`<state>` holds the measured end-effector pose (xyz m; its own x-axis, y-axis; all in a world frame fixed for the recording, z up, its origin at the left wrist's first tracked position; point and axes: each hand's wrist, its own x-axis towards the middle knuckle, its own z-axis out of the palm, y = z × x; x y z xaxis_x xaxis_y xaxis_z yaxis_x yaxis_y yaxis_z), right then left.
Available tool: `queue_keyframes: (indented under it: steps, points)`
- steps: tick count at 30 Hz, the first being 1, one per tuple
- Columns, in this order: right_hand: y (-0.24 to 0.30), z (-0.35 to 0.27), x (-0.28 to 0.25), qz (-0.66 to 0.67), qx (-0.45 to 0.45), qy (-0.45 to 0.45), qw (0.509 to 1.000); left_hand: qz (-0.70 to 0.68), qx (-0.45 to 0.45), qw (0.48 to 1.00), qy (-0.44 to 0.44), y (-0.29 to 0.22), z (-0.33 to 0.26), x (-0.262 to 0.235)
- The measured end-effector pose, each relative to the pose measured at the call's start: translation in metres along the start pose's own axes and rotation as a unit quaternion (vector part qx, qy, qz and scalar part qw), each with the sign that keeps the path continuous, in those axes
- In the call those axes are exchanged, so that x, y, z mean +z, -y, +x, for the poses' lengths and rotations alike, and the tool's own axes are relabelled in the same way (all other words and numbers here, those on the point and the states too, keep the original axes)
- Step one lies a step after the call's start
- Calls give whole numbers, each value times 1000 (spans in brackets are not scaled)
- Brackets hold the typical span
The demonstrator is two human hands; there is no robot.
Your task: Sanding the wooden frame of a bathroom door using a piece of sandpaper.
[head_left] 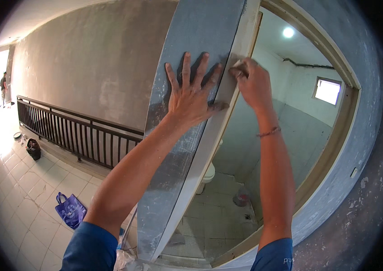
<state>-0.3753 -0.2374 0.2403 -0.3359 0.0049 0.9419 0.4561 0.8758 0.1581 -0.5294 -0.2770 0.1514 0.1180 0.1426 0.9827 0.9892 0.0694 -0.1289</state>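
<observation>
My left hand [189,99] lies flat with its fingers spread on a narrow blue-grey wall strip [205,27], its thumb reaching onto the pale door frame [209,140]. Higher up and to the right, my right hand [253,83] has its thumb and fingers pinched together against the edge of that frame. A small pale bit shows at the fingertips, too little to name. A thin bracelet [269,132] circles my right wrist.
Through the doorway are a white toilet [208,174], a tiled floor and a small window [328,90]. A black railing [78,131] runs along the left. A purple bag [70,211] and a black bag [33,149] lie on the floor. A person [4,88] stands far left.
</observation>
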Motion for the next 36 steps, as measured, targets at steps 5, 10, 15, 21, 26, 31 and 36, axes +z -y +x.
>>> queue_keyframes:
  steps: [5,10,15,21,26,31,36]
  points:
    - [11,-18,4,-70,-51,-21,996,-11,-36,999,-16,-4,1,-1]
    - [1,22,6,-114,-87,-53,988,-22,-37,998,-34,-3,2,1]
    - [-1,42,2,-80,-69,-44,993,-34,-37,997,-50,-5,4,1]
    - [12,-11,17,-63,-54,-47,995,-41,-31,997,-64,4,6,8]
    - [-5,38,10,-138,-108,-147,974,-12,-34,995,-88,5,31,3]
    - [6,20,6,-88,-65,-109,988,-2,1,994,-110,18,28,5]
    - [15,-7,19,-54,-39,-73,995,31,2,995,-94,24,28,2]
